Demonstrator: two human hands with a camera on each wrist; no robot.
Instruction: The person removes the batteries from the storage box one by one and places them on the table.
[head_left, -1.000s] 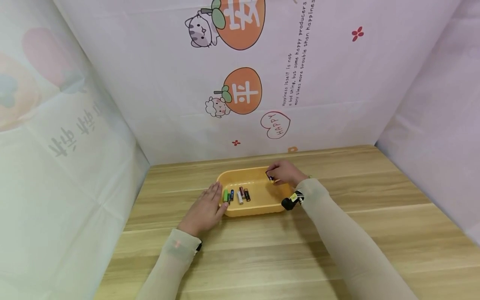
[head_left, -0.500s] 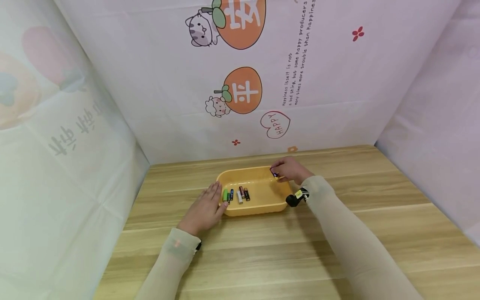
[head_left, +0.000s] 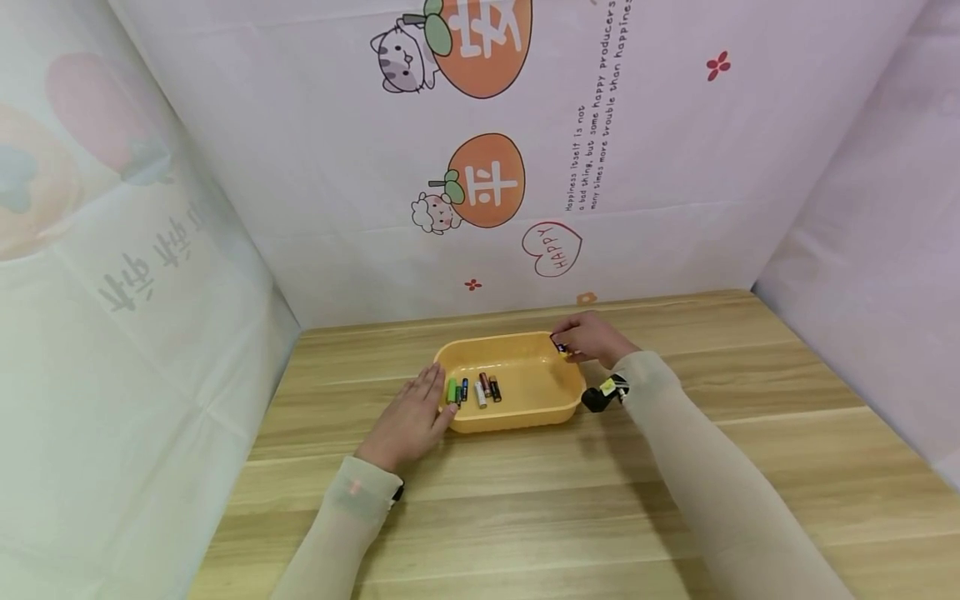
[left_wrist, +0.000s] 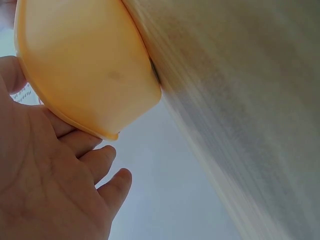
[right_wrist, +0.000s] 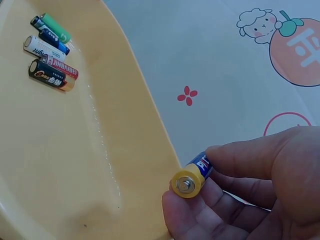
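Note:
My right hand (head_left: 590, 337) pinches a blue and yellow battery (right_wrist: 192, 175) between thumb and fingers, over the right end of a yellow plastic tray (head_left: 525, 414). The yellow end of this battery faces the right wrist camera. My left hand (head_left: 405, 421) rests along the tray's left end, its fingers extended at the rim and the thumb near the front corner. In the left wrist view, the fingers (left_wrist: 92, 157) lie against the tray's outer edge. Inside the tray's left part lie several batteries: a green one (head_left: 452, 391), a white one (head_left: 480, 395), a black one (head_left: 495, 388) and others.
The tray stands on a wood-grain table (head_left: 480, 517). Behind it rises a white printed cloth (head_left: 360, 208), with more cloth on the left and right sides. A black wrist camera (head_left: 597, 398) hangs beside the tray's right end.
My right hand has moved a little to the right with the battery, from over the tray's inside to its right end. The left hand and the other batteries have stayed put.

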